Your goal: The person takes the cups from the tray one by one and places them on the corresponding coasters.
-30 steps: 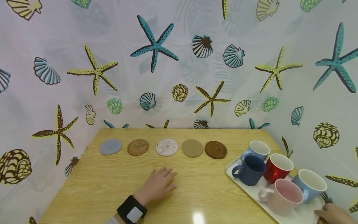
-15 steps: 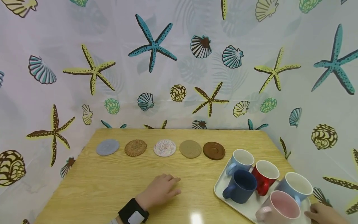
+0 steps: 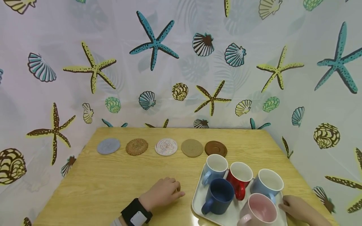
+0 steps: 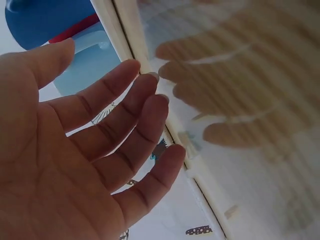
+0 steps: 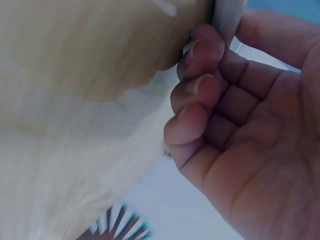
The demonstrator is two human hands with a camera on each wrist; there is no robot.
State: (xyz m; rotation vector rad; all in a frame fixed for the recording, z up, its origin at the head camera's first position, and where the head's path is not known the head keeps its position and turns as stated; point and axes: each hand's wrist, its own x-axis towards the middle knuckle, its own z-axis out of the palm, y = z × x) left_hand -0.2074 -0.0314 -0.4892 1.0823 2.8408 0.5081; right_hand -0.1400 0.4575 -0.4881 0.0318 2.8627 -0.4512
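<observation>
My right hand (image 3: 297, 207) grips the right edge of a white tray (image 3: 197, 201), thumb above and curled fingers beneath, as the right wrist view shows. On the tray stand a light blue mug (image 3: 214, 169) at the back left, a red mug (image 3: 240, 175), another light blue mug (image 3: 266, 183) at the right, a dark blue mug (image 3: 218, 196) and a pink mug (image 3: 258, 210) at the front. My left hand (image 3: 162, 193) hovers low over the table, left of the tray, fingers relaxed and holding nothing. The left wrist view shows its loosely bent fingers (image 4: 150, 125).
Along the back of the wooden table (image 3: 113, 182) lies a row of round coasters: blue-grey (image 3: 108, 146), woven brown (image 3: 137, 147), white speckled (image 3: 166, 147), beige (image 3: 192, 147) and dark brown (image 3: 216, 148). A seashell-print curtain (image 3: 169, 62) surrounds the table.
The tray with its mugs has moved left across the table, carried by my right hand, and now sits just in front of the dark brown coaster. My left hand has shifted slightly.
</observation>
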